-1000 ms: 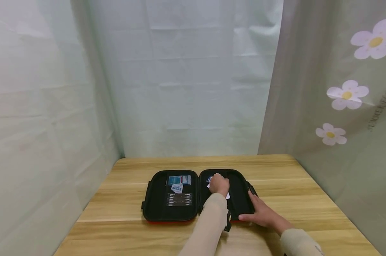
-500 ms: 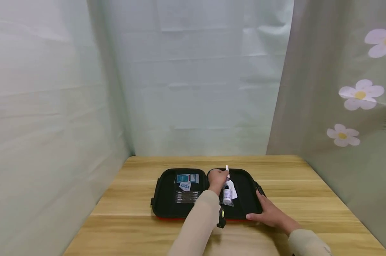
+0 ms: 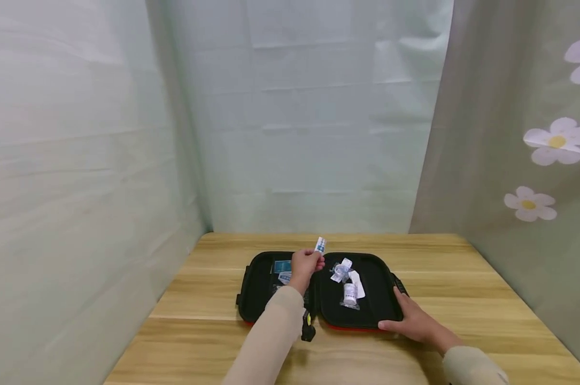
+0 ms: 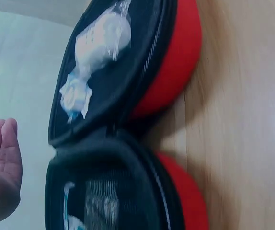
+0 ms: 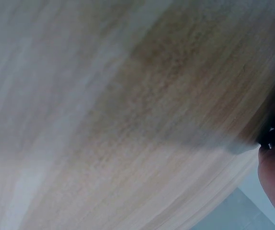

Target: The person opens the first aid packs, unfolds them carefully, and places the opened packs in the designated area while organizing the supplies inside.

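Observation:
A black-lined zip case [image 3: 378,299] with a red shell lies unfolded on the table. My left hand [image 3: 306,266] pinches a small white-and-blue packet [image 3: 321,245] above the case's hinge. In the right half sit a clear-wrapped white roll [image 3: 350,294], a crumpled white-and-blue packet [image 3: 341,270] and a white strip [image 3: 357,284]. A blue packet [image 3: 282,266] and a pale one [image 3: 285,277] show in the left half, partly behind my left arm. My right hand [image 3: 417,322] rests at the case's near right corner, thumb along the front edge, fingers by the side.
The wooden table [image 3: 439,278] reaches back to a pale curtain [image 3: 314,133]. A curtain with white flowers [image 3: 530,204] hangs on the right. In the left wrist view, a transparent pack [image 4: 101,206] lies in the nearer half of the case.
My left hand has lifted the small packet out of the right half and moved left with it, uncovering the wrapped roll. The right hand stays at the corner; the view has turned left.

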`<state>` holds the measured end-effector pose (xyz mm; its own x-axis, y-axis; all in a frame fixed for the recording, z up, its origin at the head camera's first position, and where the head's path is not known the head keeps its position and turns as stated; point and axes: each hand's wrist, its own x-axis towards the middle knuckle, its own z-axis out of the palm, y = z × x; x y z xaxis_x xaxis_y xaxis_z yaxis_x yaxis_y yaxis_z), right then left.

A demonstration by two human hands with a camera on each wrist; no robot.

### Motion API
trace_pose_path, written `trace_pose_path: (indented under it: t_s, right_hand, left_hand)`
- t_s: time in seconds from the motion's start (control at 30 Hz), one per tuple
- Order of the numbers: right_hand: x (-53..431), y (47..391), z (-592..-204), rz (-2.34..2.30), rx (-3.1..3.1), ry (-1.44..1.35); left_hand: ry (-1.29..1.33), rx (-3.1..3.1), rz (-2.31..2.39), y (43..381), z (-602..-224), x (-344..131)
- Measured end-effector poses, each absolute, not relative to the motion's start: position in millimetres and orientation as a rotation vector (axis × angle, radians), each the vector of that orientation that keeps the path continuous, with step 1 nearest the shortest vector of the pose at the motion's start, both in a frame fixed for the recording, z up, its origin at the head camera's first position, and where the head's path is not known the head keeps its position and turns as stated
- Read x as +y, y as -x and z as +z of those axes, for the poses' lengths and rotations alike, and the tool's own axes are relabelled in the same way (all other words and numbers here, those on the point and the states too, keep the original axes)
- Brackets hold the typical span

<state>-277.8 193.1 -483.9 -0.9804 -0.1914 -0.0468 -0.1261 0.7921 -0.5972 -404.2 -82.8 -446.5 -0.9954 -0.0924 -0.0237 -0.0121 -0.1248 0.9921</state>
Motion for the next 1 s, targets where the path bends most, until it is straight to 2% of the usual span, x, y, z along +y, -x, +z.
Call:
trace_pose_path:
  t_s: [0.4, 0.7, 1.0]
  right_hand:
    - [196, 276, -487, -0.957, 2.887, 0.252]
    - [194, 275, -481, -0.965, 2.878, 0.265]
    - [195, 276, -484, -0.971, 2.893, 0.295]
  left_hand:
    - [-0.084, -2.223, -1.999, 407, -443, -129]
    - [-0.135, -2.193, -2.051, 413, -436, -172]
    - [-0.07, -2.295, -1.985, 409, -438, -207]
